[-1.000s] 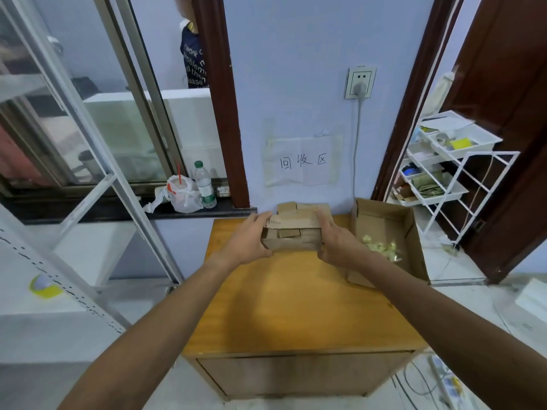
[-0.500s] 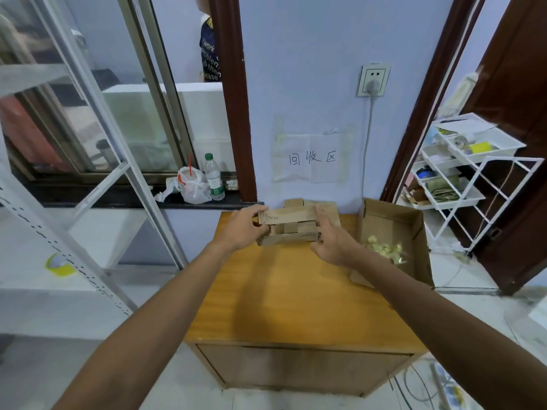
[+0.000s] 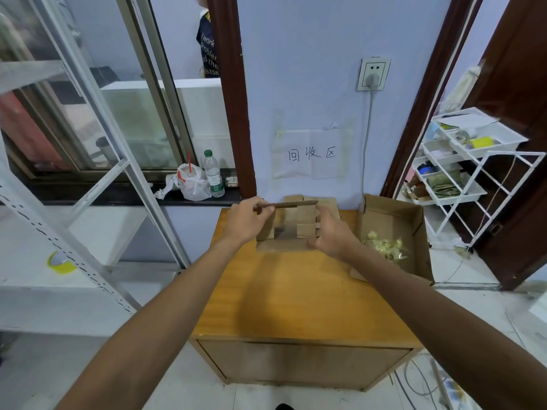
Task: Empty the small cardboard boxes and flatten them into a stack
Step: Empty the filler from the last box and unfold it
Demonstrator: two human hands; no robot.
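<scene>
A small brown cardboard box (image 3: 291, 224) stands at the back of the wooden cabinet top (image 3: 296, 294), with its flaps open and its top flap raised level. My left hand (image 3: 247, 221) pinches the left end of that raised flap. My right hand (image 3: 330, 232) holds the box's right side with the fingers curled round its edge. More flat cardboard (image 3: 327, 202) lies behind the box against the wall. A larger open cardboard box (image 3: 396, 214) stands to the right, with several small yellow-gold wrapped pieces (image 3: 384, 247) inside.
A taped paper sign (image 3: 310, 153) and a wall socket (image 3: 373, 74) with a cable are behind the cabinet. A plastic bottle (image 3: 213, 174) and a white bag (image 3: 192, 182) sit on the window ledge. A white wire rack (image 3: 473, 161) stands at the right, metal shelving (image 3: 88, 202) at the left.
The box has been opened up: my left hand lifted its top flap higher, and my right hand slid down its right side. The camera view rose slightly.
</scene>
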